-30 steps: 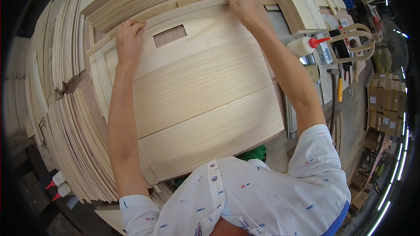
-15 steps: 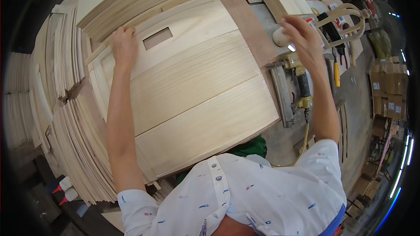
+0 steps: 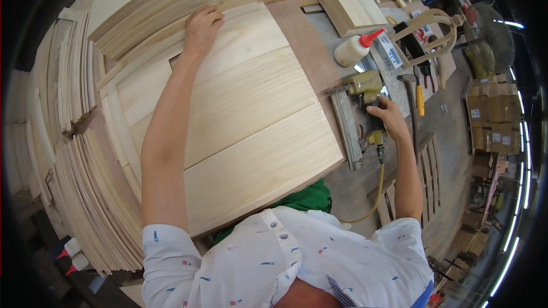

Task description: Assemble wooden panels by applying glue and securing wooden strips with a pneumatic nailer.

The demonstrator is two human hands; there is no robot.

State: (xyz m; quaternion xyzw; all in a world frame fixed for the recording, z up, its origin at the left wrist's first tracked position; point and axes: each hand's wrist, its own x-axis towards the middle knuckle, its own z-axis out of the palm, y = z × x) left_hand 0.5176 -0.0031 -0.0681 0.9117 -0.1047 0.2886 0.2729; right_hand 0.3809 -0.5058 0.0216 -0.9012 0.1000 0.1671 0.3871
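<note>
A pale wooden panel [image 3: 251, 105] made of several boards lies before me, with a narrow wooden strip [image 3: 245, 2] along its far edge. My left hand [image 3: 202, 31] is closed at that edge, its fingers curled on the strip; the forearm covers most of the panel's rectangular cutout [image 3: 174, 61]. To the right of the panel lies a yellow-green nail gun [image 3: 365, 84] with a long metal magazine. My right hand [image 3: 391, 118] is closed round its black grip. A white glue bottle [image 3: 349, 52] with a red nozzle is just beyond the nail gun.
Stacked boards [image 3: 188, 8] rise behind the panel, and thin slats [image 3: 94, 205] are piled at the left. A yellow air hose [image 3: 379, 188] runs from the nail gun toward me. A hammer [image 3: 409, 82] and a yellow-handled tool [image 3: 420, 100] lie to the right.
My right hand has come down from beside the glue bottle onto the nail gun's grip. My left hand has shifted right along the panel's far edge. The whole view has shifted slightly.
</note>
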